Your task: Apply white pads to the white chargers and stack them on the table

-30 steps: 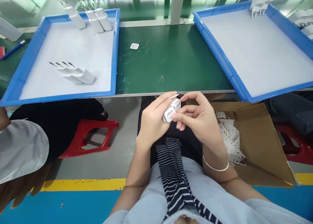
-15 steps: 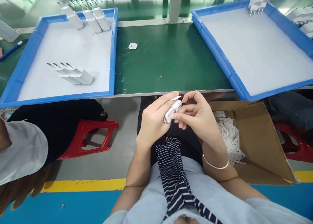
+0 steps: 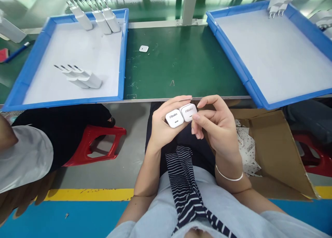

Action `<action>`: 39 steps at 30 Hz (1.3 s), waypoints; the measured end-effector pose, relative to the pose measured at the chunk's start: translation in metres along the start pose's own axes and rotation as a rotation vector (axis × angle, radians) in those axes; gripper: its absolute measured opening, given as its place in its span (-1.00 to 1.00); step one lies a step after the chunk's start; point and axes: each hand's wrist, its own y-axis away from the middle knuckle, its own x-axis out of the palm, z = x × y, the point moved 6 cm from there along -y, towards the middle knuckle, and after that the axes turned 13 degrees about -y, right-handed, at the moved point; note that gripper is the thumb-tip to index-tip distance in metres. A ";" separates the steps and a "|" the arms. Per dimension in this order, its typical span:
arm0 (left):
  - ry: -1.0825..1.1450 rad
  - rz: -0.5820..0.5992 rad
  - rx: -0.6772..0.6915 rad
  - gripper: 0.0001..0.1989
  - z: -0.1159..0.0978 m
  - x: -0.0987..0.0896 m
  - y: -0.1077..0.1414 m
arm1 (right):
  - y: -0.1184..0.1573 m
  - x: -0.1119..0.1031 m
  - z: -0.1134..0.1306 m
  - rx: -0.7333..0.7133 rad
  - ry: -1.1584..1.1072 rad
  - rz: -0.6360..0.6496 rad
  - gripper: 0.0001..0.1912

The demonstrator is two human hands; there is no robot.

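Two white power adapters (image 3: 174, 118) sit side by side in my left hand (image 3: 162, 122), their end faces printed "Fibaks" and each showing a small slot. The fingers of that hand wrap over the top of the pair, where a thin pale edge shows at the fingertips. My right hand (image 3: 216, 122) is at the right-hand adapter (image 3: 188, 112), thumb and index finger at its right edge. Its other fingers are curled. The plug ends of both adapters are hidden. Beyond the hands, a small white square cap with a slot (image 3: 143, 48) lies on the green bench (image 3: 181, 65).
A blue-rimmed tray (image 3: 121, 68) on the left holds several white plug adapters (image 3: 89, 79). Another blue tray (image 3: 230, 54) stands at right, adapters at its far edge. Below it, a cardboard box (image 3: 275, 151) holds printed white scraps. A person in a white sleeve (image 3: 33, 155) sits at left.
The adapters have turned so that their printed faces point up toward me, and they have shifted slightly left. My right thumb has moved from the near adapter to the right one's edge.
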 end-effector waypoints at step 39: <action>-0.176 -0.070 -0.005 -0.55 0.007 0.000 0.002 | -0.012 0.011 -0.016 -0.096 0.390 -0.262 -0.51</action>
